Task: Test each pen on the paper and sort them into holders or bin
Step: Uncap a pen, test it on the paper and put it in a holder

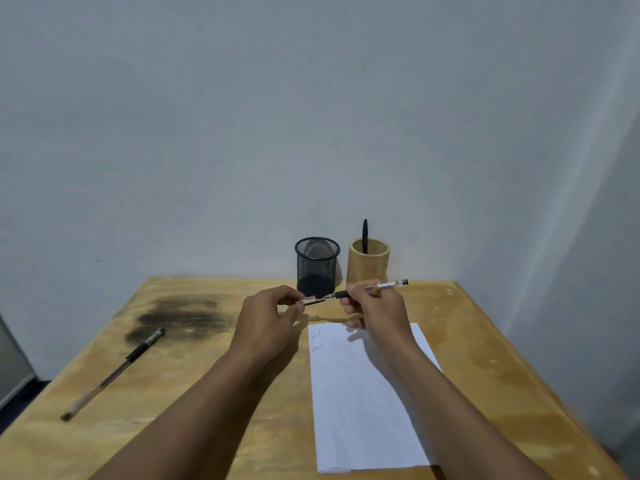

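A wooden table [485,358] is bearing a white paper sheet [363,410] with faint scribbles at its top corner. At the far edge a black mesh holder [317,266] is standing beside a bamboo holder [367,268] containing one black pen [364,233]. Another pen [114,372] is lying at the left. The right hand [375,311] is gripping a clear pen [384,286] above the paper; the left hand [268,318] is pinching its cap [310,300].
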The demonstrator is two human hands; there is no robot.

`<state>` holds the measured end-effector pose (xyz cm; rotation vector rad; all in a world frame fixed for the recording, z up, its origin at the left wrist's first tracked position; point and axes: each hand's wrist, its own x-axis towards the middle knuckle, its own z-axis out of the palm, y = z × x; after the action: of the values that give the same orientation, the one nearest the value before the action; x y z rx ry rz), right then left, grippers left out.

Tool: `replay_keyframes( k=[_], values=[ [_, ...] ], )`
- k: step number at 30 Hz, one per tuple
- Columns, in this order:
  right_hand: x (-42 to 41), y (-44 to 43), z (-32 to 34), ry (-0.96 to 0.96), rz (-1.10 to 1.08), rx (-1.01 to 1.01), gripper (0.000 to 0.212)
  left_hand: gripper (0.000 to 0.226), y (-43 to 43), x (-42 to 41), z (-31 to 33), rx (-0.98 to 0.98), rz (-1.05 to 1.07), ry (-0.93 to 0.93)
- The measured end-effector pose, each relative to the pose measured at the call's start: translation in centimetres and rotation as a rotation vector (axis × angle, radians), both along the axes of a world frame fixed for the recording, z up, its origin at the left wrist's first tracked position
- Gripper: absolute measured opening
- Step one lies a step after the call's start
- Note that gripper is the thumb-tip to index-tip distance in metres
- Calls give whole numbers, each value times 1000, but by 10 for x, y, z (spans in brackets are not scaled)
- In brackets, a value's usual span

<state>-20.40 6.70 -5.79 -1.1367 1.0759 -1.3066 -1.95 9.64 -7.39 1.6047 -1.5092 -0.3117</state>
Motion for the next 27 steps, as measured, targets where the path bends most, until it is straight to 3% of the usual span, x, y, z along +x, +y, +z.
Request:
replay_keyframes(
  k=[9,18,27],
  values=[
    [-6,11,16,38,101,-66,7,8,20,-6,26,-26,-115,125],
    [-14,20,30,-142,214,-22,5,10,27,-14,36,-14,-247,448],
    [-6,25,25,-302,207,18,7,17,27,-17,37,-49,-194,468]
  ],
)
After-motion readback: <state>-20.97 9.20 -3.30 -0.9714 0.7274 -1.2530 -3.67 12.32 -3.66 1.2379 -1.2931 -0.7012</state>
